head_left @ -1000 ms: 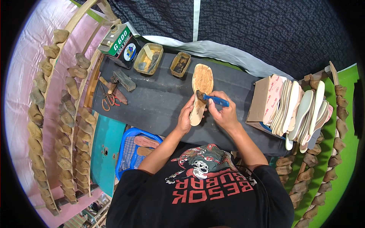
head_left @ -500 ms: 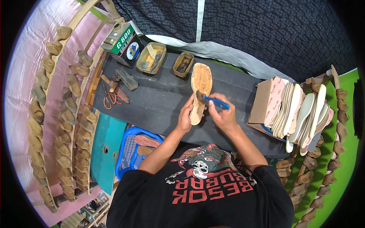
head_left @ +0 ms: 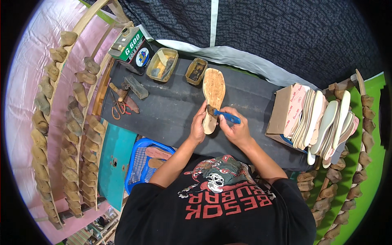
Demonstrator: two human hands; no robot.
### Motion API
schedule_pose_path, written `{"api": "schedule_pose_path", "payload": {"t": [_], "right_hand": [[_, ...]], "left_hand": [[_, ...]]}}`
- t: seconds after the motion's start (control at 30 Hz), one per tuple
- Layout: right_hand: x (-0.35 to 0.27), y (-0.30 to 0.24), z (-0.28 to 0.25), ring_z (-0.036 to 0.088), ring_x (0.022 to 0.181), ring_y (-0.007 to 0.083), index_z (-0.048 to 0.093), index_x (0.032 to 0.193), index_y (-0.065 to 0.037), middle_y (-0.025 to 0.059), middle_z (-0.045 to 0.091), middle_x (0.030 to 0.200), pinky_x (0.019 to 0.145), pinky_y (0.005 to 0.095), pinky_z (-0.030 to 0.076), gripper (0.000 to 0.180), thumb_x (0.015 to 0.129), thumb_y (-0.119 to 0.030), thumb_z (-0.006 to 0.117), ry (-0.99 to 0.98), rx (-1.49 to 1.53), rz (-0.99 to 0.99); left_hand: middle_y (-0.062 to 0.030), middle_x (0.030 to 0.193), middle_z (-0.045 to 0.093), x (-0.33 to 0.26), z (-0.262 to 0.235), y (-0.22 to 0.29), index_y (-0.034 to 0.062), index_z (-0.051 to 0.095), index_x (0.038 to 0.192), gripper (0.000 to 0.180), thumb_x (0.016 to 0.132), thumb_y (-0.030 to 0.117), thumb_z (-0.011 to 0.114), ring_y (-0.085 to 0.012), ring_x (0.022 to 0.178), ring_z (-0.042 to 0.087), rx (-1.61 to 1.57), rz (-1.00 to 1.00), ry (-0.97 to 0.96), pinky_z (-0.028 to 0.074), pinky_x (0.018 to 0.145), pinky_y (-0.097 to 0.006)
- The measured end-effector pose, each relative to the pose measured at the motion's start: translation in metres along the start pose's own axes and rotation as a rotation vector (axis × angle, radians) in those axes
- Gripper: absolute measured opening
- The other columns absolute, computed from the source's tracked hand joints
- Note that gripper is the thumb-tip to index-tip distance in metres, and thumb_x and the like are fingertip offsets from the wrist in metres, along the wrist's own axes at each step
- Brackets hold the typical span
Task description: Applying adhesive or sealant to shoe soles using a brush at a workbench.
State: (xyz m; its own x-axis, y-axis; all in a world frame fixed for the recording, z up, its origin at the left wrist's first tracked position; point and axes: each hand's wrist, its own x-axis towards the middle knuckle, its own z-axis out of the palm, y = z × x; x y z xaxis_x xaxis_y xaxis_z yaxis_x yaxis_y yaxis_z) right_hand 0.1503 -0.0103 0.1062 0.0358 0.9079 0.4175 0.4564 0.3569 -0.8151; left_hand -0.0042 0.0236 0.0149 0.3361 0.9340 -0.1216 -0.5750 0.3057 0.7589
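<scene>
Above the middle of the dark bench, my left hand point(head_left: 198, 125) grips a shoe insole point(head_left: 214, 87) by its narrow heel end, fingers wrapped along its left edge. The wide toe part points away from me, and its tan face is turned up with a wet-looking sheen. In my right hand point(head_left: 236, 131) is a brush with a blue handle point(head_left: 228, 116), pinched between thumb and fingers. Its dark bristles touch the insole's narrow waist, close to my left fingertips.
Beyond the insole stand two stained plastic tubs point(head_left: 196, 71) and a metal can point(head_left: 132, 49). Scissors point(head_left: 119, 107) and a hammer point(head_left: 118, 92) lie left. A box of stacked insoles point(head_left: 304, 116) sits right, a blue basket point(head_left: 141, 165) near left. Racks of shoe lasts point(head_left: 40, 121) flank the bench.
The brush has moved down and slightly left along the insole, from the lower toe part to the waist. The insole's toe end has tilted a little left.
</scene>
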Motion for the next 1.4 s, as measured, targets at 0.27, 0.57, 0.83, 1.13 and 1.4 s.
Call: {"api": "schedule_pose_path", "payload": {"t": [0.27,0.57,0.83,1.13,1.4], "right_hand": [[0.011,0.003,-0.001,0.074,0.082,0.0325,0.063,0.11,0.002,0.0176,0.071,0.096,0.071,0.0387,0.058,0.021,0.092,-0.006,0.068,0.089,0.011,0.079],[0.008,0.009,0.005,0.073,0.085,0.0325,0.062,0.111,0.0,0.0172,0.071,0.097,0.075,0.0387,0.057,0.02,0.092,-0.006,0.068,0.081,-0.028,0.014],[0.001,0.0,0.008,0.072,0.082,0.0329,0.063,0.107,0.001,0.0164,0.071,0.093,0.074,0.0385,0.056,0.019,0.089,-0.004,0.069,-0.051,-0.026,-0.092],[0.001,0.001,0.004,0.073,0.081,0.0325,0.063,0.106,0.001,0.017,0.072,0.093,0.072,0.0382,0.057,0.017,0.091,-0.006,0.068,-0.031,-0.047,-0.05],[0.013,0.02,0.001,0.072,0.08,0.0205,0.064,0.105,0.003,0.0133,0.07,0.092,0.073,0.0325,0.055,0.013,0.095,-0.006,0.065,0.137,-0.086,-0.001]], "left_hand": [[-0.0138,0.145,0.055,-0.003,0.001,0.012,0.0046,0.021,0.162,0.065,0.102,0.024,0.036,-0.0239,0.114,0.065,0.02,-0.077,-0.096,0.059,0.088,-0.037],[-0.0143,0.148,0.052,-0.002,-0.005,0.008,0.0044,0.02,0.162,0.064,0.102,0.024,0.035,-0.025,0.116,0.065,-0.024,-0.044,-0.046,0.06,0.087,-0.036],[-0.0137,0.146,0.053,0.003,-0.01,0.006,0.0052,0.021,0.162,0.064,0.102,0.024,0.034,-0.0233,0.117,0.064,-0.078,-0.006,0.025,0.061,0.085,-0.038],[-0.0154,0.143,0.056,0.003,-0.007,0.017,0.0045,0.022,0.161,0.065,0.1,0.022,0.035,-0.0246,0.112,0.067,-0.06,0.019,0.032,0.063,0.078,-0.038],[-0.0191,0.138,0.058,-0.003,-0.007,0.012,0.003,0.021,0.161,0.066,0.099,0.022,0.036,-0.029,0.099,0.071,-0.045,-0.027,-0.014,0.063,0.074,-0.038]]}}
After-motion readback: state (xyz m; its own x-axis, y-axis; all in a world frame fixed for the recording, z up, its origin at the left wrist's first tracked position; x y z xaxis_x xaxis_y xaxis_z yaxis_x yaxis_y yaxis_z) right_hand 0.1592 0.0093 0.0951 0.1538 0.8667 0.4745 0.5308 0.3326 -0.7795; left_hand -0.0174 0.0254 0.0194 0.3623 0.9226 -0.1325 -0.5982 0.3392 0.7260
